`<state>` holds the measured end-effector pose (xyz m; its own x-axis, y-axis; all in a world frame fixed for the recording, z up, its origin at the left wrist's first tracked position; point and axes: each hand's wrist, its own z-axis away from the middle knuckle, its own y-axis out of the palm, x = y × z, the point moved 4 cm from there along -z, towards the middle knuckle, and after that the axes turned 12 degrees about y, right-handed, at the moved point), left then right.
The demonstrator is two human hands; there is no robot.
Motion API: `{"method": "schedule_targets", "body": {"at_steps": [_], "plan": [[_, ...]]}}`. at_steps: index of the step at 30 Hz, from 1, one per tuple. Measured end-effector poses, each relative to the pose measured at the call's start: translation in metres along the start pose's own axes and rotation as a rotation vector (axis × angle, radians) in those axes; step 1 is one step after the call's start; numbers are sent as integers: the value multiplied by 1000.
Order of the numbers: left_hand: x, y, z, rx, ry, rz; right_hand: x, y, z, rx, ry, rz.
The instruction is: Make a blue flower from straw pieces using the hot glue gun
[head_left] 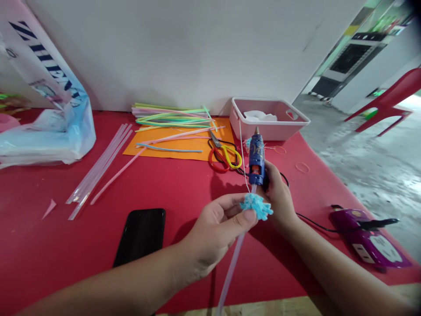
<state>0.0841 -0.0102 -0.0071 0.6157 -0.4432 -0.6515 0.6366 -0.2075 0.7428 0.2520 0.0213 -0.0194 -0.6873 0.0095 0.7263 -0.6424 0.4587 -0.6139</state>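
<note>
My left hand (pixel 222 226) pinches a fluffy light-blue yarn tuft (pixel 258 206) between thumb and fingers. A thin white stem (pixel 244 162) rises from around the tuft. My right hand (pixel 279 193) is wrapped round a dark blue hot glue gun (pixel 256 158), its nozzle pointing up and away from me. A long translucent glue stick (pixel 233 267) runs out of the gun's rear, passing behind my left hand and down toward the table's front edge. Red-and-yellow scissors (pixel 223 153) lie just beyond my hands. Another bluish tuft (pixel 247 144) shows partly behind the gun.
Pipe cleaners (pixel 174 117) lie on orange paper (pixel 164 150). Glue sticks (pixel 98 166), a black phone (pixel 141 235) and a plastic bag (pixel 62 136) are leftward. A pink basket (pixel 269 129) stands behind; a purple power strip (pixel 368 239) sits right. The gun's cord crosses the red table (pixel 184 184).
</note>
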Motion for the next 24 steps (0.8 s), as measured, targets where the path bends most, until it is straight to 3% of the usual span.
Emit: {"method": "schedule_targets", "body": {"at_steps": [17,22,24], "plan": [[-5,-4,-1,-14,-39,-25,-3,3,2,101,7,-36],[-24,-22,-6,-65,12,-143,-26,-10,-21,4,302,-413],[-34,-34,-10,-100,52,-216,-26,-12,-28,24,363,-526]]}}
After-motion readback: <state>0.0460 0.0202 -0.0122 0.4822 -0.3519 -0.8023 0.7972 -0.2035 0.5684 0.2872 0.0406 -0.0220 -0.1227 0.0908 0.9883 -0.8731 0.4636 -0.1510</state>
